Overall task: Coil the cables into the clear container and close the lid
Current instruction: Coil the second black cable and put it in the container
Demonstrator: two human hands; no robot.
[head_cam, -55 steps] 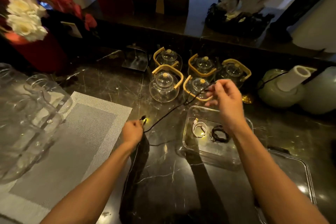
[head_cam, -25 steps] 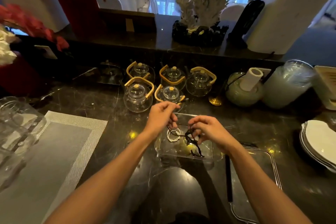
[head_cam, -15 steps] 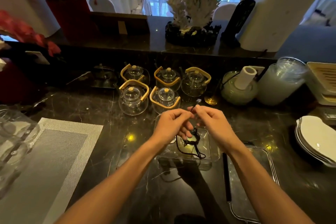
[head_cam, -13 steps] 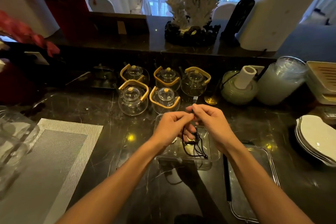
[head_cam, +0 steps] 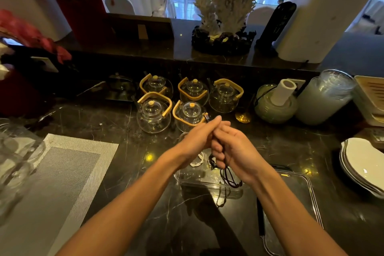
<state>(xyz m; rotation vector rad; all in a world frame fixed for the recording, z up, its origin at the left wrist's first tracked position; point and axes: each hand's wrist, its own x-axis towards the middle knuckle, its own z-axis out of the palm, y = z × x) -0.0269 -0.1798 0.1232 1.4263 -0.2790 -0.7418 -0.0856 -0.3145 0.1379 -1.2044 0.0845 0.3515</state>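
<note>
The clear container [head_cam: 199,181] sits on the dark marble counter, partly under my hands. Inside it lie a coiled white cable [head_cam: 197,161] and a small black coil [head_cam: 212,163]. My left hand [head_cam: 199,137] and my right hand [head_cam: 234,149] meet above the container, both closed on a black cable [head_cam: 229,177]. Its loops hang below my right palm over the container's near right corner. The plug tip [head_cam: 206,117] sticks up past my left fingers. The clear lid [head_cam: 299,176] lies flat to the right of the container.
Several glass teapots [head_cam: 153,113] with yellow handles stand just behind the container. A grey placemat [head_cam: 62,172] lies on the left beside glassware [head_cam: 14,164]. Stacked white plates [head_cam: 363,162] sit at the right edge. A green jar [head_cam: 274,106] and a frosted jar [head_cam: 324,97] stand at the back right.
My hands came together over the container, gathering the long black cable into loops. In the last half second they shifted slightly, and the loops now hang lower under my right palm.
</note>
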